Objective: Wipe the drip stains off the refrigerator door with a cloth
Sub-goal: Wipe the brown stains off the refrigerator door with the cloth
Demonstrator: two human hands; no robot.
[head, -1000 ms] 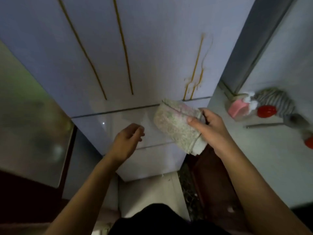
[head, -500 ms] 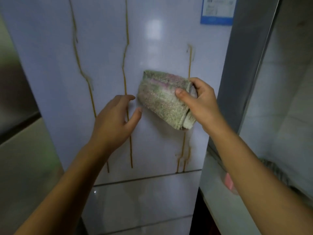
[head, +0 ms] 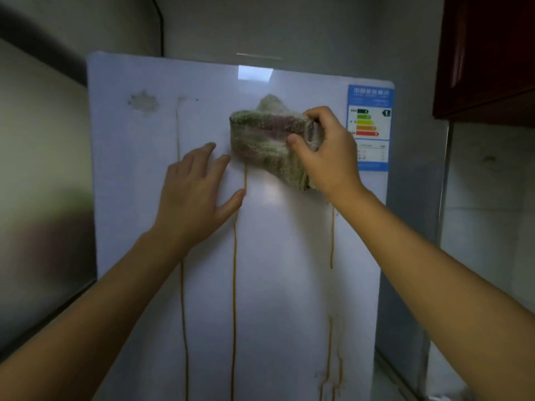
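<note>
Two grips: right hand [head: 327, 157] pinches cloth [head: 266, 140] near energy label [head: 370, 125] marked 1, left hand [head: 194, 204] spread on door [head: 130, 198].

Energy label [head: 370, 125] print too small to read, drip stains [head: 234, 285] cut off below — one partly behind cloth [head: 260, 140]
</note>
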